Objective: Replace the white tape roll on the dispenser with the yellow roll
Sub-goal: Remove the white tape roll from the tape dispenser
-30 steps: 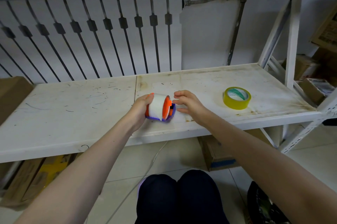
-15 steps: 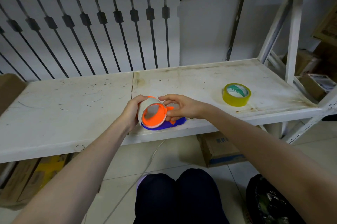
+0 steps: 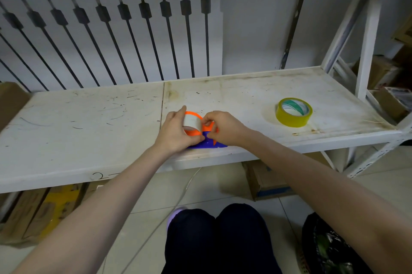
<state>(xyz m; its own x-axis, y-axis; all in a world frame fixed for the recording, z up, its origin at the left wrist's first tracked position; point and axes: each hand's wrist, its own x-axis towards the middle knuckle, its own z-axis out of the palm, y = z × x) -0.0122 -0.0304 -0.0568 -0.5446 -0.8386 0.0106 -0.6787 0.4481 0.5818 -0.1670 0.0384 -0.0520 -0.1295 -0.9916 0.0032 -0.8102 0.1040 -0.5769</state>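
The tape dispenser [image 3: 208,142], blue base with orange parts, rests near the front edge of the white shelf [image 3: 89,140]. The white tape roll [image 3: 192,121] sits on its orange hub. My left hand [image 3: 176,132] wraps around the white roll from the left. My right hand [image 3: 219,126] pinches the orange part of the dispenser just right of the roll. The yellow tape roll [image 3: 293,113] lies flat on the shelf, well to the right of both hands.
A white radiator [image 3: 111,28] and a pipe [image 3: 292,24] stand behind the shelf. A white rack upright [image 3: 367,35] rises at the right, with cardboard boxes [image 3: 388,100] beyond it. More boxes [image 3: 265,180] sit on the floor under the shelf. My knees [image 3: 216,238] are below.
The dispenser has gone from tilted up in my hands to resting on the shelf on its blue base. Both hands closed in on the roll and the orange part.
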